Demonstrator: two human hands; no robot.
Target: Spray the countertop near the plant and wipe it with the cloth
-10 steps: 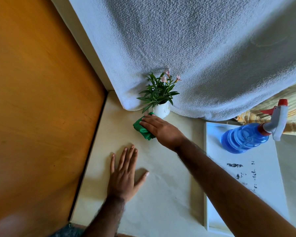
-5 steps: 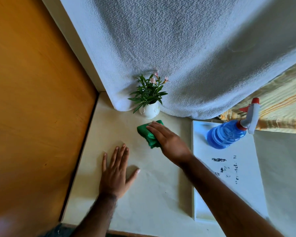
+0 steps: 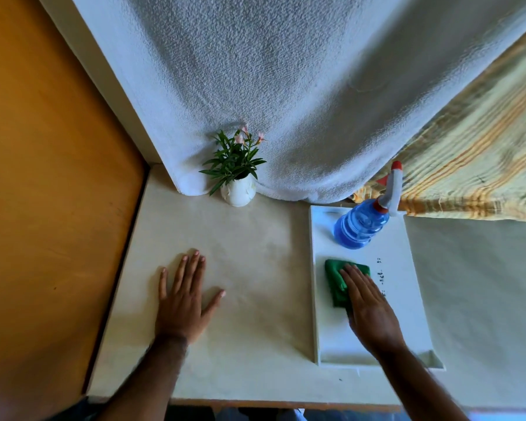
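Note:
A small plant [image 3: 234, 165] in a white pot stands at the back of the pale countertop [image 3: 249, 253]. To its right is a white tray [image 3: 413, 299]. The blue spray bottle [image 3: 359, 226] with a red-and-white trigger stands at the tray's far end. In the middle of the tray lies the folded green cloth [image 3: 334, 278], and my right hand [image 3: 371, 311] rests flat on top of it, covering its right part. My left hand [image 3: 182, 299] lies palm down on the countertop, fingers spread, holding nothing, in front of the plant.
A white towel [image 3: 286, 86] hangs down behind the plant to the counter. A striped yellow fabric [image 3: 483, 162] hangs at the back right. An orange wooden panel [image 3: 43, 177] borders the counter on the left. The counter's front edge runs below my arms.
My right hand has carried the green cloth from beside the plant pot rightward and back onto the white tray. My left hand has stayed flat on the counter.

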